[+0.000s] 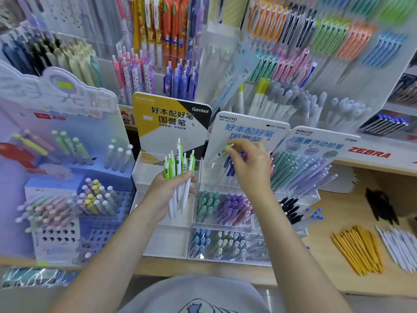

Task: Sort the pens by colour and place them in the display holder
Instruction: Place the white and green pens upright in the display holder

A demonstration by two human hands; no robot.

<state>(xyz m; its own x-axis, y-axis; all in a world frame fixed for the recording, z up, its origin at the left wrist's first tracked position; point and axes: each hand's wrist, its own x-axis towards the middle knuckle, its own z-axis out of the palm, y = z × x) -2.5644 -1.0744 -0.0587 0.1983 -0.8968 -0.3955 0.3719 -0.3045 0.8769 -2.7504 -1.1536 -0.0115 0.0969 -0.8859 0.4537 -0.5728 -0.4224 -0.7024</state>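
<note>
Here, my right fingers [230, 150] pinch a single green-and-white pen [225, 150] near its upper end, holding it slantwise above the top compartment of the clear display holder [203, 188], where dark blue pens [230, 164] already stand. My right hand [250, 163] partly hides that compartment. My left hand [171, 188] wraps a bundle of pens [180, 175] with white barrels and lime green clips, tips down, in front of the empty-looking compartment under the yellow Gambol sign [171, 118].

To do this step well, I judge the pinched pen belongs with its green mates, not among the blue ones, so I should carry it left and drop it tip first.

I count about six pens in the left bundle and one in the right. On the worktop [338, 213] to the right lie three loose heaps: black pens [381, 208], yellow pens [358, 251] and white pens [399, 247], too many to count.
</note>
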